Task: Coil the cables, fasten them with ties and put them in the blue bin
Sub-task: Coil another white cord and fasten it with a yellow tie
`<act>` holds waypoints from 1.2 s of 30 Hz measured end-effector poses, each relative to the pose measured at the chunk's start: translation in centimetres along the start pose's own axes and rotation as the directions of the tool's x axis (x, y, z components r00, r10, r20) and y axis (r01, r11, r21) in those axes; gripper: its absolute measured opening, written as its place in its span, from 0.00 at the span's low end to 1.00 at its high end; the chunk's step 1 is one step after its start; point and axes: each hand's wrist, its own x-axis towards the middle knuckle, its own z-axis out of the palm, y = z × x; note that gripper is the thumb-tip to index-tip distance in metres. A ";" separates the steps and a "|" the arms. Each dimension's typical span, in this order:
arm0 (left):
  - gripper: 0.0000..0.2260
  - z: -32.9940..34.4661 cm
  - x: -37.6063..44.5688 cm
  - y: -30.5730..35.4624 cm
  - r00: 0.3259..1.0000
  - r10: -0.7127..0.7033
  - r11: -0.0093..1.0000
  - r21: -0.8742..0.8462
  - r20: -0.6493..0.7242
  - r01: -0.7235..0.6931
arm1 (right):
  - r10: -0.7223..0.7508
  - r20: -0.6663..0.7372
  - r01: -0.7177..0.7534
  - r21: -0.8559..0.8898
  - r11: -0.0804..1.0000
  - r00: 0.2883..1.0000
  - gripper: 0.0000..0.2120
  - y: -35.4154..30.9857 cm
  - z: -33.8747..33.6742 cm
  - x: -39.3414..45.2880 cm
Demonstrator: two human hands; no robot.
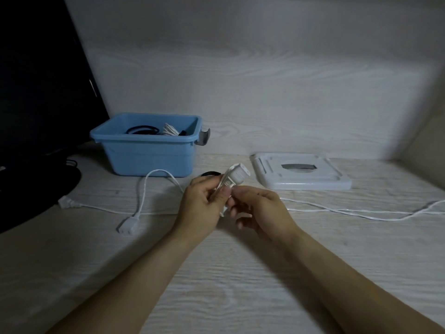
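My left hand [204, 201] grips a small folded bundle of white cable with a white plug [237, 175] sticking out above its fingers. Close against it, my right hand [260, 208] pinches the lower end of that bundle. A loose white cable [349, 212] trails right across the desk. Another white cable [142, 194] loops from near the bin to a flat connector [128, 224] at the left. The blue bin [149, 153] stands behind, holding a black coil [142, 130] and a white coil [169, 130].
A white lid [301, 173] lies flat on the desk to the right of the bin. A dark monitor [41, 92] and its base fill the left side. A white plug [65, 203] rests near that base. A small black item [209, 174] peeks out behind my left hand.
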 end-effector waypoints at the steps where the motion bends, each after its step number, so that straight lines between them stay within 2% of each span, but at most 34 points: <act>1: 0.09 -0.2 0.1 0.1 1.000 -0.008 1.000 -0.010 0.016 0.008 | 0.019 0.029 -0.020 0.037 0.999 0.999 0.09 0.0 0.0 0.1; 5: 0.08 -0.2 0.1 0.1 0.995 -0.080 0.996 -0.035 0.057 0.082 | 0.105 0.114 -0.120 0.142 0.983 0.988 0.10 0.2 0.1 0.1; 8: 0.20 0.0 -0.2 0.7 0.985 -0.153 0.983 -0.092 0.079 0.160 | 0.126 0.155 -0.155 0.195 0.968 0.980 0.14 0.2 -0.1 0.1; 10: 0.30 -0.1 -0.3 1.0 0.969 -0.246 0.960 -0.139 0.007 0.245 | 0.131 0.164 -0.163 0.198 0.967 0.978 0.15 0.2 -0.1 0.1; 11: 0.31 -0.2 -0.3 1.1 0.958 -0.285 0.951 -0.139 -0.036 0.277 | 0.135 0.163 -0.166 0.198 0.966 0.977 0.14 0.2 0.0 0.2; 12: 0.28 -0.3 -0.3 1.2 0.954 -0.293 0.950 -0.127 -0.064 0.284 | 0.141 0.161 -0.172 0.200 0.965 0.977 0.12 0.3 0.0 0.2; 14: 0.13 -0.2 -0.2 1.3 0.972 -0.229 0.969 -0.108 -0.045 0.224 | 0.151 0.158 -0.182 0.205 0.962 0.976 0.10 0.4 -0.1 0.2; 15: 0.08 -0.1 -0.3 1.4 0.982 -0.188 0.977 -0.106 -0.027 0.184 | 0.153 0.159 -0.184 0.204 0.962 0.975 0.10 0.3 -0.2 0.2; 17: 0.09 -0.1 -0.4 1.3 0.990 -0.134 0.989 -0.075 -0.039 0.130 | 0.139 0.152 -0.162 0.153 0.975 0.979 0.09 0.0 -0.3 0.1; 20: 0.07 -0.4 -0.3 0.7 0.992 -0.103 0.993 0.044 -0.069 0.106 | 0.014 0.034 -0.008 -0.177 0.984 0.999 0.13 -0.2 -0.3 -0.1; 23: 0.10 -0.7 0.0 0.3 0.996 -0.068 0.985 0.157 -0.060 0.077 | -0.217 -0.018 0.183 -0.471 0.863 0.976 0.17 0.0 -0.1 -0.4; 27: 0.12 -0.6 0.1 0.5 0.999 0.045 0.956 0.290 -0.024 -0.036 | -0.368 0.015 0.290 -0.645 0.707 0.930 0.18 -0.3 0.1 -0.9; 29: 0.12 -0.5 0.1 0.7 0.995 0.096 0.941 0.327 -0.001 -0.090 | -0.387 0.021 0.304 -0.659 0.688 0.922 0.18 -0.5 0.1 -0.9; 31: 0.13 -0.5 0.0 0.7 0.992 0.116 0.933 0.337 0.058 -0.129 | -0.379 0.013 0.304 -0.621 0.723 0.925 0.17 -0.4 0.0 -0.9; 36: 0.20 -1.5 0.2 0.4 0.970 0.059 0.936 0.325 0.236 -0.136 | -0.347 0.000 0.300 -0.501 0.812 0.938 0.19 0.1 0.3 -0.7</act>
